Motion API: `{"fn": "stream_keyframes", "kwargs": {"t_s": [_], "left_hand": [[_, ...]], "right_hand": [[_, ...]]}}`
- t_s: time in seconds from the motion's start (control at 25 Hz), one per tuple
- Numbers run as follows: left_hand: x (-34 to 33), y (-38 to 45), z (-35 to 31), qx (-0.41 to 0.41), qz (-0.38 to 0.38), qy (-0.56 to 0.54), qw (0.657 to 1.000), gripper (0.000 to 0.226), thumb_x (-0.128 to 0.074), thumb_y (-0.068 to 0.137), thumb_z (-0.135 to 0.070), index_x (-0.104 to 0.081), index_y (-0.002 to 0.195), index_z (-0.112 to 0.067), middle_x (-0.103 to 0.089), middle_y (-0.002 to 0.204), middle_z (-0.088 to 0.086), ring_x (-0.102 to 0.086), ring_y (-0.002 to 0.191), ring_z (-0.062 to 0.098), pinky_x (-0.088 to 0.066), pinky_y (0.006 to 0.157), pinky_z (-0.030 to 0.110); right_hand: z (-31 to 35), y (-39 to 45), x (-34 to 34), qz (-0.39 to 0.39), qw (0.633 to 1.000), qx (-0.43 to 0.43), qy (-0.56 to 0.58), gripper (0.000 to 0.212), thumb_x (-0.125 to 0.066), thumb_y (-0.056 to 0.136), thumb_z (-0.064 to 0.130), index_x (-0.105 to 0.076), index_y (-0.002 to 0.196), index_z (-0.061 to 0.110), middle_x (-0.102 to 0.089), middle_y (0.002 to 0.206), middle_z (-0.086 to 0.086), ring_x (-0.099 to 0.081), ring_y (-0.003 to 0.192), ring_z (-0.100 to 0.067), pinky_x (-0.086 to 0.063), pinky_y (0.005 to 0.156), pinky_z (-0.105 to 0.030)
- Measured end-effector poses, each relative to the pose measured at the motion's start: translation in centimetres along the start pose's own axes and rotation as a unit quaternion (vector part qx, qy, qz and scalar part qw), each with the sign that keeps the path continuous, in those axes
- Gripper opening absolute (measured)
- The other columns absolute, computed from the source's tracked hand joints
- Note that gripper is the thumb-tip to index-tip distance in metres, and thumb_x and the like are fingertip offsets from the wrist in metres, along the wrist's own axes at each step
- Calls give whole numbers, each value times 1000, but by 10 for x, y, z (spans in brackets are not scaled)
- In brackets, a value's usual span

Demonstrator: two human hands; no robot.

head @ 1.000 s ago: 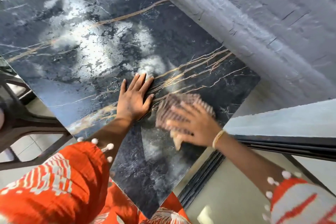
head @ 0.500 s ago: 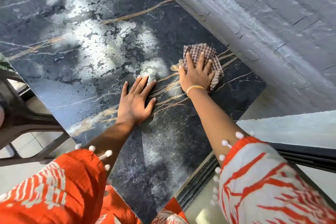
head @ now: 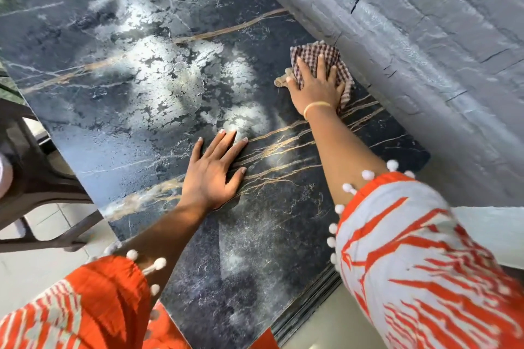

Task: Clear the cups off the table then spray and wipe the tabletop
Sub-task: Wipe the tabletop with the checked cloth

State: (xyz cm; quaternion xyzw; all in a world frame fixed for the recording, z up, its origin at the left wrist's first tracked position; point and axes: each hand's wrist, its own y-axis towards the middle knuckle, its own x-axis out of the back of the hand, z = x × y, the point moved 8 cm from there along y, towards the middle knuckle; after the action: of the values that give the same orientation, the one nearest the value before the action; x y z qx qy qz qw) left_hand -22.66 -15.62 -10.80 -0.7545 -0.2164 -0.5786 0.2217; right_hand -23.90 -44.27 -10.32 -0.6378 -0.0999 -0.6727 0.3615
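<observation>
Tabletop [head: 119, 71] was the biggest thing in view: dark marble-look slab w/ gold and white veins, lying diagonally, big pale glare patches across its middle, no cups on the visible part. Along its far-right edge ran a grey rough stone wall [head: 425, 45], touching or just beside the slab; can't tell which. Pale tiled floor [head: 34, 272] showed at lower left and lower right. A dark brown chair [head: 31, 178] stood at the left edge, just beside the tabletop, partly cut off by the frame.

Both arms reached in from the bottom, in orange-and-white patterned sleeves [head: 425, 278] trimmed w/ small white pom-poms.

Left hand [head: 212, 173] lay flat, palm down, on the tabletop near the centre over the gold veins; grip spread, fingers extended and slightly fanned, holding nothing.

Right hand [head: 319, 85] was further out, near the wall side, palm down on a brown-and-white checked cloth [head: 314, 55]. Grip spread flat, fingers pressing the cloth onto the tabletop rather than pinching it. Cloth stuck out past the fingertips toward the wall, w/ a small tan corner bunched out at the thumb side; its far edge sat just beside the wall base. Thin yellow bangle [head: 316, 106] on the right wrist.

The two hands were apart, right one well ahead of the left.
</observation>
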Motion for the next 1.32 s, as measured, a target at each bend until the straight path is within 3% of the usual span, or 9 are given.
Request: {"fn": "stream_keyframes", "kwargs": {"t_s": [0.12, 0.32, 0.52, 0.6, 0.72, 0.8, 0.88, 1.08, 1.32], "left_hand": [[1, 1, -1, -3, 2, 1, 1000, 62, -33, 94, -54, -17, 152, -39, -17, 162, -8, -11, 150, 11, -6, 121, 49], [1, 0, -1, 2, 2, -3, 1000, 63, -32, 93, -56, -17, 152, -40, -18, 161, -7, -14, 149, 12, -7, 121, 49], [0, -1, -1, -8, -6, -8, 1000, 63, -34, 93, -56, -18, 152, -39, -19, 161, -6, -15, 149, 13, -7, 121, 48], [0, 1, -1, -7, -10, -11, 1000, 63, -35, 92, -55, -21, 152, -39, -21, 161, -5, -17, 149, 13, -7, 121, 48], [1, 0, -1, -9, -16, -10, 1000, 63, -33, 92, -55, -22, 152, -38, -21, 161, -4, -16, 149, 14, -7, 121, 49], [1, 1, -2, -15, -13, -16, 1000, 63, -32, 92, -56, -22, 152, -37, -20, 161, -4, -16, 149, 14, -7, 121, 50], [-1, 1, -2, -19, -12, -15, 1000, 63, -30, 93, -56, -21, 152, -37, -19, 161, -4, -15, 149, 15, -7, 121, 51], [-2, 0, 0, -14, -18, -19, 1000, 62, -33, 93, -55, -23, 151, -37, -22, 161, -3, -16, 149, 15, -8, 120, 51], [-2, 1, 0, -18, -16, -19, 1000, 62, -34, 93, -55, -25, 151, -35, -20, 161, -3, -15, 149, 16, -7, 120, 52]], "right_hand": [[-50, -28, 2, -74, 994, -69, 29, 59, -24, 91, 67, -24, 147, 49, -7, 163, 3, -9, 148, -38, -5, 116, -62], [-155, -85, -2, -105, 972, -204, 45, 60, -23, 91, 67, -21, 148, 47, -5, 163, 1, -8, 148, -38, -7, 115, -61], [-156, -121, -13, -109, 964, -234, 66, 60, -22, 94, 62, -17, 150, 44, -1, 164, -2, -5, 147, -41, -6, 114, -64], [-127, -143, -27, -98, 975, -194, 50, 59, -23, 93, 61, -16, 150, 44, -3, 164, -2, -7, 147, -41, -8, 114, -65], [-77, -192, -57, -82, 995, -35, -41, 57, -29, 93, 60, -24, 148, 45, -15, 162, -4, -17, 146, -40, -14, 111, -64], [-77, -191, -54, -55, 991, 87, -82, 57, -30, 91, 63, -24, 146, 49, -17, 162, 0, -19, 146, -36, -16, 113, -62], [-104, -167, -38, -40, 984, 140, -104, 57, -29, 90, 66, -21, 145, 52, -13, 162, 4, -18, 147, -32, -18, 114, -61], [-167, -123, -9, -124, 990, -58, -45, 55, -32, 91, 61, -31, 144, 48, -18, 161, 2, -26, 144, -32, -21, 114, -58], [-139, -143, -25, -118, 972, -199, 44, 56, -25, 93, 59, -25, 148, 46, -9, 163, -1, -13, 147, -39, -11, 116, -61]]}}
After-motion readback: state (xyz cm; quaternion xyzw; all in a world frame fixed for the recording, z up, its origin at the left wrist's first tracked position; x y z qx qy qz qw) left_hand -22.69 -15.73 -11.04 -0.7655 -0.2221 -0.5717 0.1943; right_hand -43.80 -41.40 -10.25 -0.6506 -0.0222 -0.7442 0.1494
